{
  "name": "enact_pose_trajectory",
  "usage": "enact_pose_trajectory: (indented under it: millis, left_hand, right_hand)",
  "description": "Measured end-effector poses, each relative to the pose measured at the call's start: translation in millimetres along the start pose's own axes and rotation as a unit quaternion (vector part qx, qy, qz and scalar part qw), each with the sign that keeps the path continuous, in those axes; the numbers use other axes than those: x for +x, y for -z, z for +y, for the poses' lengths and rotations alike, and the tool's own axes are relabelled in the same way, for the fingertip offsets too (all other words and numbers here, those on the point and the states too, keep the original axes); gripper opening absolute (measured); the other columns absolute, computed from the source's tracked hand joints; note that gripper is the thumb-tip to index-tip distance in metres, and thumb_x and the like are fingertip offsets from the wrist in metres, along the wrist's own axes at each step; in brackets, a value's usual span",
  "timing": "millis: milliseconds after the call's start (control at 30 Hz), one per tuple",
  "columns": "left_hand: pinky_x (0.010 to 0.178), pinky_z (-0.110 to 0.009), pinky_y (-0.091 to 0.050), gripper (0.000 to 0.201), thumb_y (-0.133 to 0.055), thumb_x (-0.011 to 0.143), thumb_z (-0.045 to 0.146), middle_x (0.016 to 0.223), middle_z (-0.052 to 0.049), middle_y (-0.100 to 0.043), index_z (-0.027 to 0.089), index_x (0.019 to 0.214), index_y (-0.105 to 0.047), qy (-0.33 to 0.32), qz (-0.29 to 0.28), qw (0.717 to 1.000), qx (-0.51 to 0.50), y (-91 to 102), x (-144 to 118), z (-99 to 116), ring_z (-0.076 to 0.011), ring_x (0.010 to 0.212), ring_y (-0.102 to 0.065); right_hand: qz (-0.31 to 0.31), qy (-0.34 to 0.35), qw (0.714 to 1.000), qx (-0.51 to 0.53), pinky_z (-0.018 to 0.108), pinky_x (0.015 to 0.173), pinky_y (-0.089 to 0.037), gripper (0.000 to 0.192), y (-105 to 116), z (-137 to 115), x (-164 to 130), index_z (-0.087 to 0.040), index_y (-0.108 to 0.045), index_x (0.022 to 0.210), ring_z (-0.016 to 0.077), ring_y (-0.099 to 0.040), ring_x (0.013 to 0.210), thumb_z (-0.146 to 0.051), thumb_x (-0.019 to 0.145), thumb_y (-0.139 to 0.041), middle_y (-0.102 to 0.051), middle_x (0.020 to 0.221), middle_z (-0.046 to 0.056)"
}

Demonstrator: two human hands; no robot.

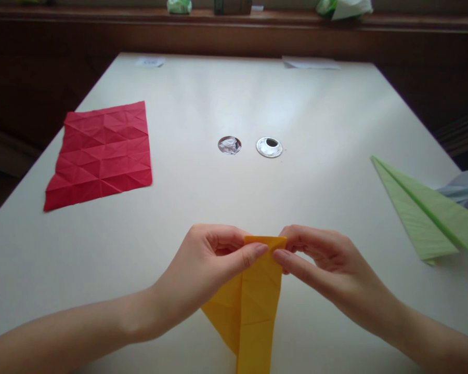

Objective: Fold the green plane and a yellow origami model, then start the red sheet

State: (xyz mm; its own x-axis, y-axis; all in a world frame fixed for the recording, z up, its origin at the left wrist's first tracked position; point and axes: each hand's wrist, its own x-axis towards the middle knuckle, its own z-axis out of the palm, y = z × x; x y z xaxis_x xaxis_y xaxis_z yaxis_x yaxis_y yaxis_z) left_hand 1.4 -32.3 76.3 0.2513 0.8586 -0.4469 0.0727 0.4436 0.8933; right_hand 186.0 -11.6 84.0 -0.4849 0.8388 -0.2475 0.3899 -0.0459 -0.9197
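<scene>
A yellow sheet of folded paper (259, 311) hangs between my two hands at the front of the table, creased across its length, with a wider flap showing at its left. My left hand (210, 265) pinches its top edge, thumb on the near face and fingers behind. On the other side, my right hand (327, 265) grips the top right corner between thumb and fingers. The two thumb tips are close together. The paper's lower end runs out of the bottom of the view.
A creased red paper square (105, 153) lies at the left. To the right rests a light green paper plane (425, 218), beside crumpled greyish material. Two round holes, one with a metal ring (269, 147), are mid-table (315, 114). White paper (310, 63) lies at the far edge.
</scene>
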Motion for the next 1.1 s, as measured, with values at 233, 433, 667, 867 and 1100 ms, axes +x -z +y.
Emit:
enact_pose_trajectory:
  millis: [233, 433, 667, 867, 1100]
  left_hand:
    - [0.058, -0.017, -0.045, 0.020, -0.063, 0.077, 0.038, 0.073, -0.001, -0.070, 0.023, 0.085, -0.074, -0.009, 0.000, 0.999, -0.053, 1.1, -0.7, -0.9, -0.0112, 0.067, -0.061]
    - [0.061, -0.020, -0.048, 0.023, -0.063, 0.077, 0.039, 0.077, -0.003, -0.072, 0.023, 0.089, -0.074, 0.002, -0.003, 0.999, -0.054, 1.8, -1.7, -0.2, -0.0137, 0.070, -0.063]
    - [0.061, -0.021, -0.049, 0.022, -0.064, 0.077, 0.037, 0.079, -0.004, -0.072, 0.023, 0.091, -0.074, 0.004, -0.005, 0.999, -0.049, 1.4, -1.2, 0.0, -0.0147, 0.072, -0.064]
    - [0.061, -0.019, -0.049, 0.020, -0.063, 0.078, 0.036, 0.077, -0.002, -0.072, 0.025, 0.092, -0.073, 0.001, -0.008, 0.999, -0.050, 2.0, -1.7, 0.3, -0.0132, 0.072, -0.063]
    - [0.062, -0.017, -0.047, 0.020, -0.063, 0.078, 0.036, 0.081, -0.001, -0.073, 0.027, 0.092, -0.073, -0.001, -0.011, 0.999, -0.044, 1.2, -1.6, 0.6, -0.0119, 0.071, -0.062]
  right_hand:
    - [0.004, -0.002, 1.000, 0.001, 0.022, 0.057, -0.044, 0.013, 2.2, -1.3, -3.1, -0.020, -0.064, 0.072, 0.0129, -0.055, 0.063, -0.031, 0.079, -0.061, -0.060, 0.065, 0.000]
    - [0.008, 0.000, 1.000, 0.007, 0.021, 0.056, -0.045, 0.012, 1.7, -1.6, -4.0, -0.020, -0.064, 0.071, 0.0124, -0.055, 0.062, -0.030, 0.078, -0.063, -0.060, 0.064, 0.000]
    - [0.009, -0.004, 1.000, 0.008, 0.022, 0.056, -0.045, 0.016, 1.8, -0.7, -3.1, -0.020, -0.064, 0.072, 0.0131, -0.056, 0.062, -0.034, 0.079, -0.062, -0.061, 0.064, 0.001]
    - [0.009, -0.003, 1.000, 0.004, 0.022, 0.056, -0.045, 0.015, 1.8, -0.4, -2.2, -0.020, -0.064, 0.072, 0.0128, -0.056, 0.063, -0.033, 0.079, -0.061, -0.061, 0.065, 0.000]
    - [0.012, 0.003, 1.000, 0.003, 0.021, 0.055, -0.044, 0.014, 2.3, -0.2, -2.2, -0.020, -0.063, 0.071, 0.0117, -0.055, 0.061, -0.031, 0.080, -0.061, -0.060, 0.064, -0.001]
